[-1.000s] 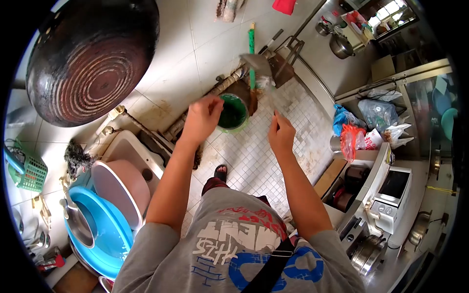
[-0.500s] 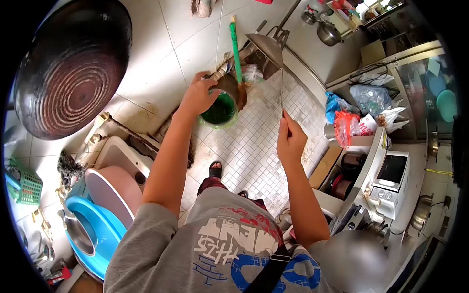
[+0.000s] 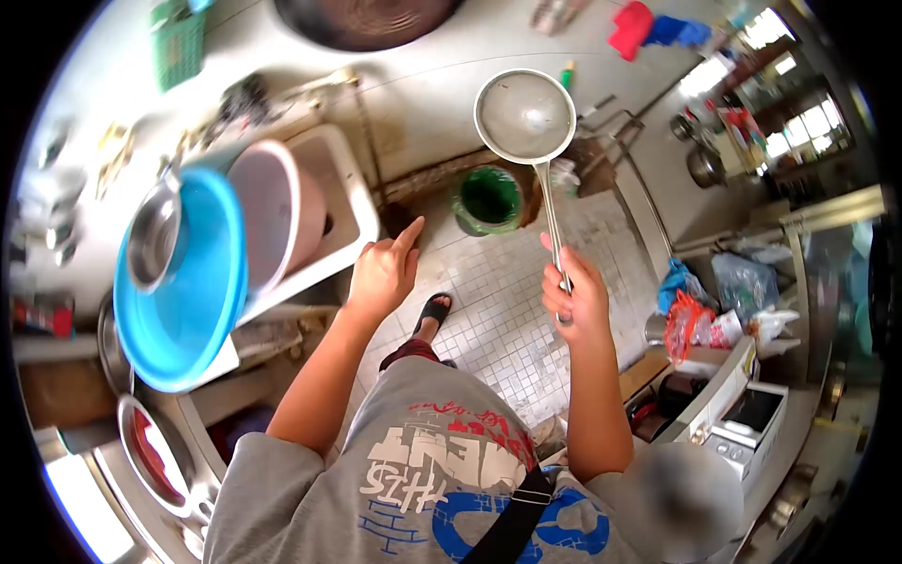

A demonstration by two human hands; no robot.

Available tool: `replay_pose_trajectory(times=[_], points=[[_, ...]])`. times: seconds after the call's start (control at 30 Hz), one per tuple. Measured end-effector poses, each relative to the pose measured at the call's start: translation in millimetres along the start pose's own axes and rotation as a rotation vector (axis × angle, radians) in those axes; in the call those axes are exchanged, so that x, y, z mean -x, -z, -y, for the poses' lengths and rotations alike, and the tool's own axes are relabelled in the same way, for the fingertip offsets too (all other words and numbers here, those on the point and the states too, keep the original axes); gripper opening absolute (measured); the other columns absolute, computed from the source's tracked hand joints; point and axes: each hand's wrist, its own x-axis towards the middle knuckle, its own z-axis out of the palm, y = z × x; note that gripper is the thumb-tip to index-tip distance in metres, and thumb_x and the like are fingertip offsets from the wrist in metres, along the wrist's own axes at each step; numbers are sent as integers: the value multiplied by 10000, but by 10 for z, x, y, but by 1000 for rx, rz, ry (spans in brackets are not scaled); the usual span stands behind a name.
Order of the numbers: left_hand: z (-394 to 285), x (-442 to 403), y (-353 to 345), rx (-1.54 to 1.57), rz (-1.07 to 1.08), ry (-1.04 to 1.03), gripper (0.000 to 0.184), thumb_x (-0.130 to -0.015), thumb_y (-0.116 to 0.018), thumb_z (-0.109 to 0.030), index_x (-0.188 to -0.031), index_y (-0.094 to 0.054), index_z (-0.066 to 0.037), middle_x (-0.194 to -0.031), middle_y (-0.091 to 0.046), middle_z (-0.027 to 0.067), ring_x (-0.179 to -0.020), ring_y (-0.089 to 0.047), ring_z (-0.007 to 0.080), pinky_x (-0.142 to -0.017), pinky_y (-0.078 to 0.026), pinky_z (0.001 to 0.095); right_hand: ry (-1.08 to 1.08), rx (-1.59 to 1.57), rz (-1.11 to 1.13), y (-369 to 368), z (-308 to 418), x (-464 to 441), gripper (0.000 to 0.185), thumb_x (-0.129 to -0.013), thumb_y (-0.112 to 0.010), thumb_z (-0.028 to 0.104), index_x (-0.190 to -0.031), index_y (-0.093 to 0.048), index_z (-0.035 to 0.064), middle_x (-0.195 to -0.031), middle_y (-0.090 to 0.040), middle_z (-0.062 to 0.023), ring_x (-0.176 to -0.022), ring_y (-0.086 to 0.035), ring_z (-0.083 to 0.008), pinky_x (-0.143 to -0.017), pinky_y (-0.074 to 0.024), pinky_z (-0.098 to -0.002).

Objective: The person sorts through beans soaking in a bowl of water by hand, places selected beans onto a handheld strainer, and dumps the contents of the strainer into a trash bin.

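Observation:
A metal ladle with a round, wide bowl (image 3: 526, 115) is held by its long handle in my right hand (image 3: 577, 293), the fingers wrapped round the handle's end. The bowl points away from me, above the floor. My left hand (image 3: 383, 273) holds nothing; its index finger is stretched out and the other fingers are partly curled. Beyond and between the hands, a bin with a green lining (image 3: 489, 199) stands on the floor by the wall.
To the left, a blue basin (image 3: 225, 273) with a metal bowl (image 3: 153, 240) and a pink basin (image 3: 305, 221) stand at a sink (image 3: 355, 193). A dark wok (image 3: 376, 19) is at the top. Plastic bags (image 3: 691, 324) and a microwave (image 3: 752, 414) are at the right.
The view has turned left. My right hand has brought the ladle round so its bowl faces me. My left hand has moved away from the bin towards the sink.

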Motion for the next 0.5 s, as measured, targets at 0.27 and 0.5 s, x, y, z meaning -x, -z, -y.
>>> replay_pose_trajectory(times=[0.27, 0.5], points=[[570, 2415, 558, 112, -55, 260, 593, -844, -721, -156, -1415, -570, -104, -1478, -458, 192, -1271, -558, 382, -1060, -486, 461, -500, -106, 561, -827, -1022, 777, 381, -1081, -508, 249, -1341, -586, -18, -734, -513, -9, -410, -308, -27, -371, -247, -199], [1135, 4122, 966, 102, -302, 586, 380, -861, -722, -178, -1214, -695, -40, -1420, -529, 194, -1166, -656, 354, -980, -548, 436, -664, 168, 750, -2067, -2033, 1300, 390, -1076, -497, 212, -1349, -565, -59, -746, -538, -53, -415, -354, -57, -359, -289, -206]])
